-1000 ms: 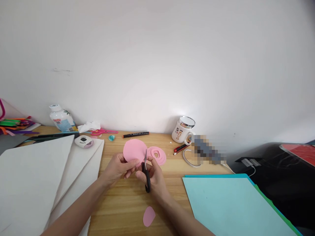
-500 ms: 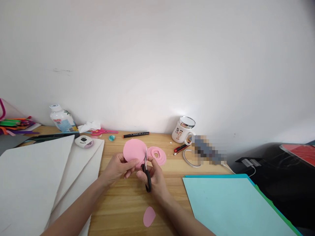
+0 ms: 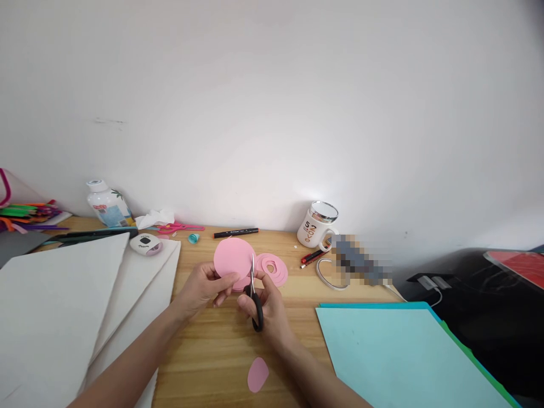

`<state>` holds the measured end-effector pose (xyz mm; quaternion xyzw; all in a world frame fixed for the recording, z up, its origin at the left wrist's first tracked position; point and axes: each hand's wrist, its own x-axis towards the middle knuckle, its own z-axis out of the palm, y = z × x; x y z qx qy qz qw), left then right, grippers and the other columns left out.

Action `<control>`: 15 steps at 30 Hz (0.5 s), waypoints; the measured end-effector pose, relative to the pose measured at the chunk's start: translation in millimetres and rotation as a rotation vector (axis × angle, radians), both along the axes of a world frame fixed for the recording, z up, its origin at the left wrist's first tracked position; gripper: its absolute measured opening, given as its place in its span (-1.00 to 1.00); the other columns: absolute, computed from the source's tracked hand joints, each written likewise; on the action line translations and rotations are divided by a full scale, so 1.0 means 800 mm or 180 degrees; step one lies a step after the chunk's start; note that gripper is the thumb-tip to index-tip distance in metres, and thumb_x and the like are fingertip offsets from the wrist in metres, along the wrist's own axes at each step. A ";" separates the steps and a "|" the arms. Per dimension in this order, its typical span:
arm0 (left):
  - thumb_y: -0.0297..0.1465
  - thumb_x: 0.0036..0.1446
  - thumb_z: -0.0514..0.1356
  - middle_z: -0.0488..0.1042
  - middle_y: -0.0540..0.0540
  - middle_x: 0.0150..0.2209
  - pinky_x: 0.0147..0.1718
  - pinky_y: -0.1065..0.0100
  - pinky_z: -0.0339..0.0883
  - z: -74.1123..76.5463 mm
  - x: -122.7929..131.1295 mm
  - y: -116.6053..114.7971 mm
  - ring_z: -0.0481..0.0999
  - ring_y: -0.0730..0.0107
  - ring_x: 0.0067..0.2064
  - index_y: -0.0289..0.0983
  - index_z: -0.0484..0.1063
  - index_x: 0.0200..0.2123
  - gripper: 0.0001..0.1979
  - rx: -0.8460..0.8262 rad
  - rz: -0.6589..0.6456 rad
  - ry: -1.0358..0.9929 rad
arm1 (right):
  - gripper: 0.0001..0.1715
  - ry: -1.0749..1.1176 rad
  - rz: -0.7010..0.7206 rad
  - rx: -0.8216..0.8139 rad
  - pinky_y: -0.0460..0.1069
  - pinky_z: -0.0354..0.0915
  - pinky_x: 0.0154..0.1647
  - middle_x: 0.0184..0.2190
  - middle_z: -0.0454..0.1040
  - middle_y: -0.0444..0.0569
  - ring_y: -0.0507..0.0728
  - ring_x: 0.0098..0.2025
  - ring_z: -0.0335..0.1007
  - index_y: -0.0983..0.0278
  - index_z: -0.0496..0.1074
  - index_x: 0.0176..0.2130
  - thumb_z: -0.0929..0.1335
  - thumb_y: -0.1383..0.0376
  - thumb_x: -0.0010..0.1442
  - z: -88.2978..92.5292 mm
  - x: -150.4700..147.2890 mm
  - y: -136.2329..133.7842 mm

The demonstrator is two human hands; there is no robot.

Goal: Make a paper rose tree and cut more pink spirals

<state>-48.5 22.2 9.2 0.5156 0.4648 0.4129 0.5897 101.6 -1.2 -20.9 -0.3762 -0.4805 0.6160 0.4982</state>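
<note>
Between thumb and fingers, my left hand (image 3: 210, 286) pinches a round pink paper disc (image 3: 233, 258) by its lower edge. My right hand (image 3: 267, 303) is wrapped round the black handles of a pair of scissors (image 3: 256, 303). Their blades point up and lie at the right edge of the disc. Just behind my right hand, several pink paper rings and discs (image 3: 278, 272) lie in an overlapping pile on the wooden table (image 3: 212, 362). A single pink paper oval (image 3: 258, 374) rests closer to me, below my hands.
White boards (image 3: 55, 311) cover the left side, with a small white device (image 3: 145, 244) on them. Turquoise sheets (image 3: 403, 345) lie at right. Along the wall stand a bottle (image 3: 108, 205) and a mug (image 3: 315, 225); a black marker (image 3: 236, 233) and pink scissors (image 3: 178, 227) lie there too.
The pink disc has shifted very slightly up and to the right against the scissor blades. Both hands keep their grips in nearly the same place.
</note>
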 end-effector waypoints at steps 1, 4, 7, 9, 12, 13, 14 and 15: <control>-0.22 -0.16 0.31 0.25 0.10 -0.79 -0.74 0.52 -0.05 0.000 0.000 0.000 0.12 0.65 -0.75 -0.31 0.27 -0.71 -0.64 0.0009 -0.0005 -0.0012 | -0.41 -0.0012 -0.0008 -0.0002 -0.16 0.05 -0.64 -0.68 0.30 -0.29 -0.06 -0.66 0.07 0.22 0.20 -0.23 0.49 0.04 -0.15 -0.001 0.000 0.000; -0.22 -0.15 0.31 0.25 0.10 -0.79 -0.74 0.52 -0.04 -0.002 -0.002 0.001 0.13 0.65 -0.75 -0.31 0.26 -0.71 -0.64 0.0050 0.0000 -0.0028 | -0.41 -0.0079 0.0005 -0.0028 -0.15 0.07 -0.65 -0.67 0.32 -0.28 -0.05 -0.66 0.09 0.22 0.20 -0.23 0.48 0.04 -0.14 -0.002 0.000 0.001; -0.20 -0.14 0.31 0.27 0.09 -0.77 -0.76 0.53 -0.03 -0.004 -0.001 0.000 0.14 0.65 -0.75 -0.31 0.27 -0.69 -0.63 0.0063 0.0004 -0.0109 | -0.41 -0.0123 -0.0013 -0.0039 -0.16 0.08 -0.64 -0.68 0.31 -0.30 -0.05 -0.66 0.10 0.22 0.19 -0.22 0.48 0.06 -0.14 -0.004 0.000 0.001; -0.17 -0.12 0.30 0.32 0.08 -0.73 -0.78 0.53 -0.02 -0.004 0.000 0.000 0.16 0.64 -0.76 -0.31 0.29 -0.65 -0.64 0.0018 0.0027 -0.0226 | -0.41 -0.0107 0.0005 -0.0059 -0.16 0.05 -0.64 -0.70 0.28 -0.32 -0.06 -0.67 0.09 0.23 0.19 -0.21 0.48 0.07 -0.13 -0.007 -0.001 0.001; -0.15 -0.13 0.30 0.36 0.04 -0.70 -0.80 0.53 -0.01 -0.005 0.003 0.000 0.19 0.63 -0.76 -0.33 0.32 -0.65 -0.62 -0.0075 0.0018 -0.0294 | -0.42 -0.0026 0.0078 -0.0066 -0.16 0.03 -0.64 -0.69 0.30 -0.31 -0.06 -0.67 0.10 0.23 0.20 -0.22 0.49 0.09 -0.13 -0.013 -0.003 0.000; -0.15 -0.13 0.30 0.34 0.04 -0.72 -0.79 0.53 -0.02 -0.006 0.003 0.000 0.19 0.63 -0.76 -0.34 0.32 -0.67 -0.62 -0.0092 -0.0002 -0.0265 | -0.43 0.0008 0.0094 -0.0054 -0.16 0.03 -0.64 -0.68 0.31 -0.30 -0.07 -0.67 0.09 0.23 0.21 -0.23 0.50 0.10 -0.13 -0.015 -0.004 0.000; -0.16 -0.14 0.30 0.32 0.04 -0.73 -0.78 0.53 -0.02 -0.006 0.004 0.000 0.18 0.64 -0.76 -0.34 0.32 -0.69 -0.61 -0.0107 -0.0016 -0.0218 | -0.45 0.0044 0.0097 -0.0035 -0.16 0.02 -0.63 -0.67 0.32 -0.29 -0.07 -0.67 0.08 0.23 0.22 -0.24 0.50 0.12 -0.13 -0.016 -0.005 0.000; -0.17 -0.15 0.31 0.31 0.04 -0.74 -0.78 0.53 -0.03 -0.006 0.005 0.000 0.18 0.65 -0.76 -0.35 0.32 -0.71 -0.61 -0.0111 -0.0004 -0.0167 | -0.45 0.0085 0.0098 -0.0015 -0.16 0.01 -0.63 -0.65 0.34 -0.28 -0.07 -0.67 0.08 0.23 0.23 -0.24 0.51 0.13 -0.13 -0.017 -0.005 -0.001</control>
